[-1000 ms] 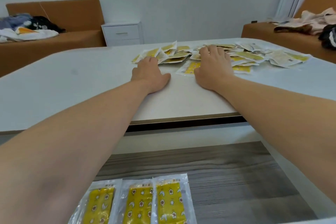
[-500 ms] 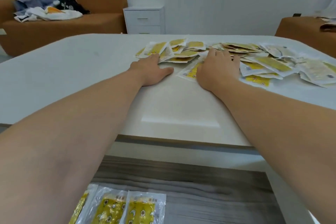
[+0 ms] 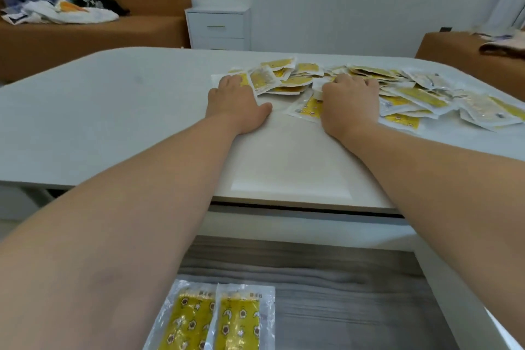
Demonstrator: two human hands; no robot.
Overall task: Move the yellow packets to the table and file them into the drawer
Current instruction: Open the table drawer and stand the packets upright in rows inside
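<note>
The left hand point(image 3: 237, 104) lies flat, palm down, thumb splayed, holding nothing. Its fingertips rest on the near-left edge of the loose heap of yellow packets point(image 3: 412, 95). The right hand point(image 3: 348, 106) lies likewise flat upon the heap, fingers apparently extended, though foreshortening obscures the tips. The packets are glossy, crinkled rectangular sachets with clear margins, fanning rightward beyond the right hand over the smooth white table point(image 3: 113, 111). Beneath both forearms, the open drawer point(image 3: 355, 293), wood-grain lined, holds two filed packets point(image 3: 235, 321) side by side.
</note>
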